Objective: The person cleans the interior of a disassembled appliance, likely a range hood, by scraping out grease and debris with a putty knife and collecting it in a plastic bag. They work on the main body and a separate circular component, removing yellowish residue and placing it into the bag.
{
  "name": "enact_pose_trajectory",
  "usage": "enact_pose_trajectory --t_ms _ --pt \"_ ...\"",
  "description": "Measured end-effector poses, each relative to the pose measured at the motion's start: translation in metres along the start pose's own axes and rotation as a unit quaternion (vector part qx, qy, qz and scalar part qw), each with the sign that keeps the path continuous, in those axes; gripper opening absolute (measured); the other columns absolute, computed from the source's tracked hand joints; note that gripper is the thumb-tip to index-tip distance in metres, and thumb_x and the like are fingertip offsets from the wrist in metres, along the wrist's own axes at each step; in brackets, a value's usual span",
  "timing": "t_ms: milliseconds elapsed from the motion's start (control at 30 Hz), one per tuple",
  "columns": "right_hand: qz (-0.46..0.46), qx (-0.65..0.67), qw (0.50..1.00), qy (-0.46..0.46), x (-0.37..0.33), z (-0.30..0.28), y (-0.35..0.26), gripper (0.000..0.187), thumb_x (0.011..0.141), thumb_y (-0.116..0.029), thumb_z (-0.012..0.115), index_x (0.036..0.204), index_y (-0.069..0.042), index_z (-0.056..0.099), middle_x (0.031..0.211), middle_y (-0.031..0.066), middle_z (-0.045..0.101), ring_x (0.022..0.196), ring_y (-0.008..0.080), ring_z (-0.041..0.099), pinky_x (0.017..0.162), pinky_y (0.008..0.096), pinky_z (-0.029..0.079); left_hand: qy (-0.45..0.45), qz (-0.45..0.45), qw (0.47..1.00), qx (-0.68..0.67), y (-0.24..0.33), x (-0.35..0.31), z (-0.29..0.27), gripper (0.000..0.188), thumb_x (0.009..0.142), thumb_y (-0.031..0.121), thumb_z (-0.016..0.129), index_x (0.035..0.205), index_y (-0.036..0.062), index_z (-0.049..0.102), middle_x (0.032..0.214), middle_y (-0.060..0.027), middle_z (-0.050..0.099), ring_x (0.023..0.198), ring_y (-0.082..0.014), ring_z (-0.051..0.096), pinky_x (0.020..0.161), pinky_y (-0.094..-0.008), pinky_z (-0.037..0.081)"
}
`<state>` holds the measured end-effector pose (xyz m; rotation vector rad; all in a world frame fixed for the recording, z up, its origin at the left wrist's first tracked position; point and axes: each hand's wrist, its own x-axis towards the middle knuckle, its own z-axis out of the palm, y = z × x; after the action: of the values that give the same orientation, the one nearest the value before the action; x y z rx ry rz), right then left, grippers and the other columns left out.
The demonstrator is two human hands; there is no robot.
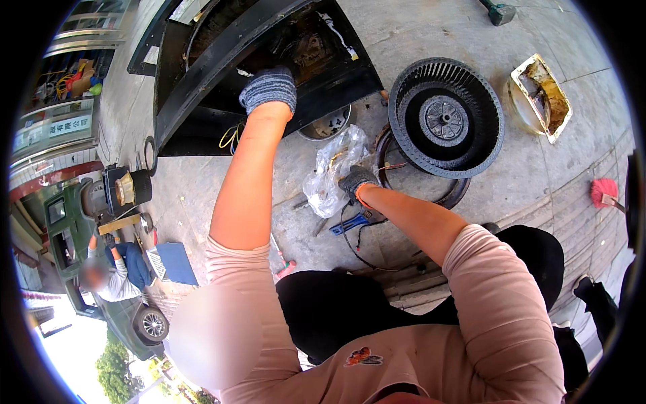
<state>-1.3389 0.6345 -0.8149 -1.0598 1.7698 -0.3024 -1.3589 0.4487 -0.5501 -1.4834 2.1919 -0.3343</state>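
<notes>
My left hand point(269, 89), in a grey knitted glove, reaches into a black metal housing point(356, 81) with greasy inner walls; its fingers are hidden from me. Yellow wires point(231, 138) hang at the housing's near side. My right hand point(359, 182), gloved too, is closed on the edge of a clear plastic bag point(328, 185) on the ground. Beside that hand lie a blue-handled tool point(350, 223) and a thin black cable point(353, 252). To the right sits a large black fan wheel point(445, 118), partly over a dark ring point(454, 195).
A round metal pan point(326, 126) lies beside the housing. A grease-stained plastic tub point(542, 97) stands at the right, with a pink brush point(605, 193) nearer the edge. At the left a person point(121, 273) in grey sits near a dark green vehicle point(124, 323) and a motor point(131, 186).
</notes>
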Motion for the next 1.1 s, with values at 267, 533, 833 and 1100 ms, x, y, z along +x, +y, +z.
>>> enact_pose_trajectory --t_ms 267,533,833,1100 --pt "0.025 0.045 0.998 -0.029 -0.003 -0.017 0.006 0.063 0.080 -0.050 0.064 0.123 -0.003 0.061 0.129 0.0223 0.059 0.121 0.0364 0.057 0.101 0.0423 0.045 0.063 0.010 0.998 -0.017 0.008 0.012 -0.002 0.037 0.097 0.019 0.047 0.132 0.0096 0.056 0.130 -0.0259 0.057 0.114 -0.0408 0.061 0.090 -0.0518 0.052" --pt "0.033 0.045 0.997 -0.056 -0.008 -0.022 0.005 0.077 0.084 -0.059 0.056 0.132 0.000 0.054 0.137 0.0238 0.053 0.130 0.0356 0.049 0.107 0.0404 0.040 0.061 0.023 0.998 -0.003 0.053 0.060 -0.015 0.060 0.101 0.047 0.031 0.153 0.0157 0.029 0.158 -0.0140 0.026 0.145 -0.0309 0.029 0.118 -0.0430 0.026" --pt "0.034 0.074 0.994 -0.070 -0.020 -0.030 -0.002 0.072 0.083 -0.054 0.060 0.132 -0.001 0.055 0.138 0.0229 0.052 0.129 0.0353 0.050 0.107 0.0414 0.041 0.122 0.197 0.972 0.033 -0.011 0.074 0.020 0.052 0.096 0.034 0.047 0.146 0.0203 0.041 0.154 -0.0147 0.029 0.137 -0.0369 0.036 0.112 -0.0433 0.034" --pt "0.040 0.054 0.998 -0.019 -0.022 -0.028 -0.004 0.051 0.084 -0.038 0.064 0.121 -0.004 0.063 0.128 0.0211 0.061 0.118 0.0358 0.060 0.098 0.0431 0.048 0.052 0.207 0.977 -0.019 -0.043 0.021 0.028 0.040 0.097 0.037 0.049 0.132 0.0198 0.058 0.129 -0.0160 0.060 0.109 -0.0376 0.061 0.094 -0.0455 0.049"
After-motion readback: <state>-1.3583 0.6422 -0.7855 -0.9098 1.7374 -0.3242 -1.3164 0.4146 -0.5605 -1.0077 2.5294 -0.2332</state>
